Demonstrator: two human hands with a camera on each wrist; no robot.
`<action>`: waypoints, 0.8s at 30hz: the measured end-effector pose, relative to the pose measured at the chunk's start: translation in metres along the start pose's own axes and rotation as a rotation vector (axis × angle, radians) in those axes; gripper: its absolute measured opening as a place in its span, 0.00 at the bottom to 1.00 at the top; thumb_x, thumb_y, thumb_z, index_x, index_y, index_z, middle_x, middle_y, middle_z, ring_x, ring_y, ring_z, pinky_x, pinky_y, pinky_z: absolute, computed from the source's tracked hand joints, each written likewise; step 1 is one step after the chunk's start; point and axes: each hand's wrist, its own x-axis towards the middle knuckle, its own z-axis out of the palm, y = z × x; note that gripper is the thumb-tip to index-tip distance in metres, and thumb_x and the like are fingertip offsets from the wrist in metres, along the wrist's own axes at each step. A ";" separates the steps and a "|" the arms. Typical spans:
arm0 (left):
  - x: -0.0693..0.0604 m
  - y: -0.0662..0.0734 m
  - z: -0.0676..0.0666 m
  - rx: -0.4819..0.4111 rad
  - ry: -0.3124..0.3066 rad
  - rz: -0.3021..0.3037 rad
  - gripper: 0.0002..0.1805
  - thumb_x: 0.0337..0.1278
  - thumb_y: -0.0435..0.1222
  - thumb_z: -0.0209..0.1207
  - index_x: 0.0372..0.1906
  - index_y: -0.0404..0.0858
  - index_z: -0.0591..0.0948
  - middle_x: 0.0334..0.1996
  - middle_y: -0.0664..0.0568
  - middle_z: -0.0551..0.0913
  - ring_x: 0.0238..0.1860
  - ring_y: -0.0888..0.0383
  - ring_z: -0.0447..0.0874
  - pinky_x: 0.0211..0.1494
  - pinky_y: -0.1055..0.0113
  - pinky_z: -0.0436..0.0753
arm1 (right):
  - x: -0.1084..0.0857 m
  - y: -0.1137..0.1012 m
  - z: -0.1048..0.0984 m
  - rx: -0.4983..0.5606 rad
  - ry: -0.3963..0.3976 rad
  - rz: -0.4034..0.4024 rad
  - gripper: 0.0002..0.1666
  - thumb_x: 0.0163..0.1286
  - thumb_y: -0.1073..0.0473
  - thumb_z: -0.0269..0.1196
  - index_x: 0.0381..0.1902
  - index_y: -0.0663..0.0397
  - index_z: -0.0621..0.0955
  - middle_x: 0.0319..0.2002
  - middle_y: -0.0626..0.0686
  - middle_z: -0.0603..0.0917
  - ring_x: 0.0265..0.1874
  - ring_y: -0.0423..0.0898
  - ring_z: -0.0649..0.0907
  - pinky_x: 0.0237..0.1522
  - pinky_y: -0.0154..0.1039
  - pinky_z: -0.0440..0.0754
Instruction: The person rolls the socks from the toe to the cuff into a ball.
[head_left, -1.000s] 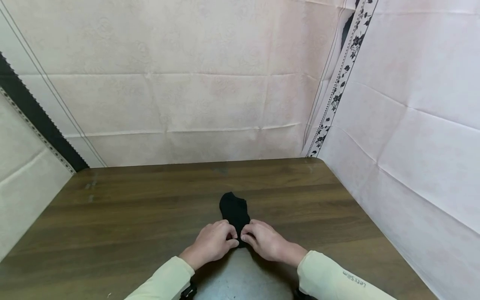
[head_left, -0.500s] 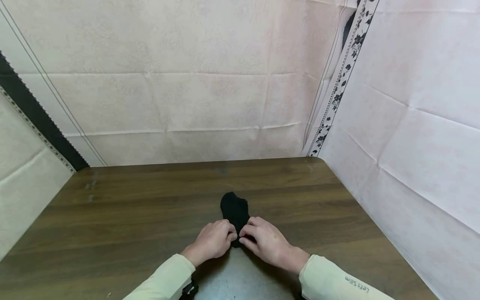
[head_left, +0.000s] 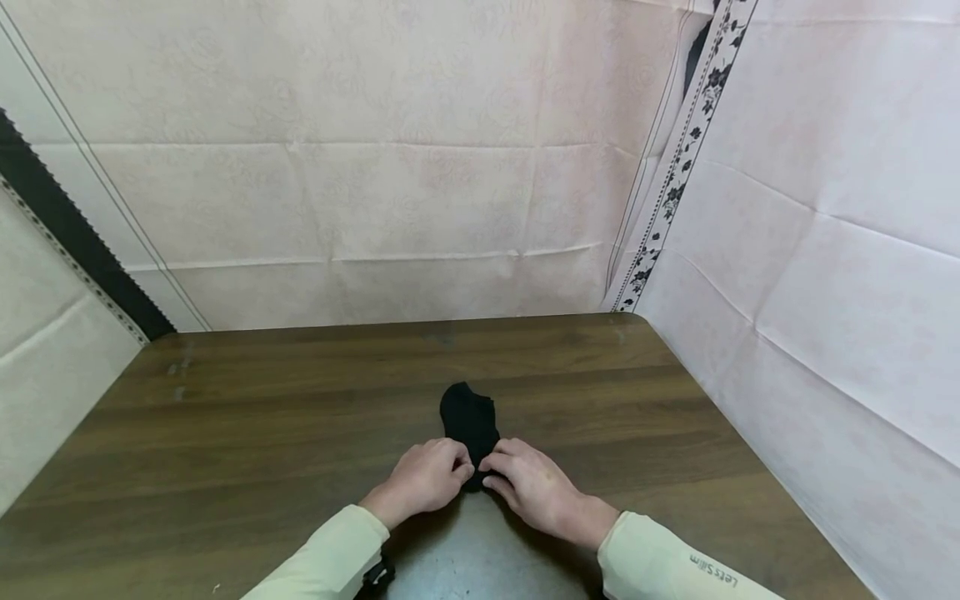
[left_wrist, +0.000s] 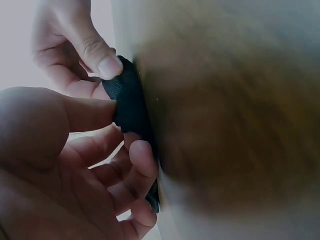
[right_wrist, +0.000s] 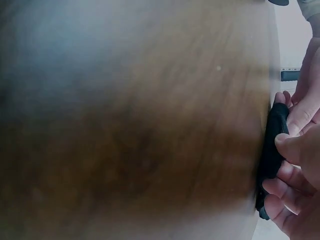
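Note:
A black sock (head_left: 468, 417) lies on the wooden table, its far end flat and its near end between the two hands. My left hand (head_left: 425, 477) pinches the near end from the left; in the left wrist view its thumb presses the black fabric (left_wrist: 132, 102). From the other side my right hand (head_left: 536, 485) pinches the same end, thumb on the sock (right_wrist: 272, 145) in the right wrist view. The near edge looks rolled or folded there. Fingers hide part of the sock's near end.
The brown wooden table (head_left: 300, 400) stretches out on both sides of the sock. Pale cloth (head_left: 375, 208) hangs behind it, and another cloth panel (head_left: 840, 250) stands along the right edge. A dark strip (head_left: 75, 225) runs down at the left.
The right hand's fingers shift slightly at the sock's near end, and the near end shows a little shorter than a second ago. Both hands stay in nearly the same place.

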 end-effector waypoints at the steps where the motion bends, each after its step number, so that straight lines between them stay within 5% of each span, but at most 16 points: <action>1: -0.001 0.000 0.000 -0.009 0.006 0.000 0.08 0.68 0.37 0.61 0.30 0.45 0.80 0.24 0.59 0.74 0.25 0.60 0.70 0.33 0.62 0.71 | 0.001 0.000 0.000 0.000 -0.002 -0.001 0.06 0.70 0.59 0.67 0.44 0.52 0.86 0.40 0.45 0.80 0.40 0.41 0.79 0.44 0.35 0.80; 7: -0.004 -0.001 0.000 -0.029 0.046 0.039 0.09 0.67 0.36 0.63 0.32 0.48 0.74 0.23 0.59 0.73 0.24 0.60 0.70 0.32 0.62 0.69 | 0.003 0.000 0.001 -0.007 -0.025 0.004 0.06 0.72 0.60 0.65 0.44 0.52 0.86 0.39 0.44 0.79 0.40 0.40 0.78 0.46 0.34 0.79; 14: -0.005 -0.002 -0.001 0.035 0.088 0.052 0.07 0.63 0.41 0.67 0.28 0.52 0.83 0.27 0.64 0.75 0.30 0.63 0.72 0.45 0.55 0.73 | 0.004 0.000 0.002 -0.011 -0.026 -0.002 0.06 0.73 0.61 0.63 0.43 0.51 0.86 0.35 0.44 0.77 0.36 0.40 0.76 0.41 0.32 0.78; 21: -0.008 -0.004 -0.003 0.023 0.082 0.049 0.10 0.50 0.47 0.75 0.31 0.48 0.87 0.26 0.62 0.76 0.28 0.64 0.72 0.37 0.61 0.73 | 0.004 -0.002 0.001 -0.031 -0.026 0.017 0.06 0.73 0.61 0.64 0.44 0.51 0.86 0.35 0.44 0.77 0.35 0.40 0.76 0.40 0.33 0.78; 24: -0.008 -0.003 -0.003 0.036 0.076 0.054 0.10 0.49 0.44 0.76 0.32 0.46 0.86 0.27 0.61 0.76 0.29 0.64 0.73 0.41 0.58 0.74 | 0.003 -0.002 0.002 -0.031 -0.018 0.019 0.06 0.73 0.62 0.64 0.44 0.52 0.86 0.34 0.44 0.77 0.35 0.40 0.76 0.40 0.33 0.78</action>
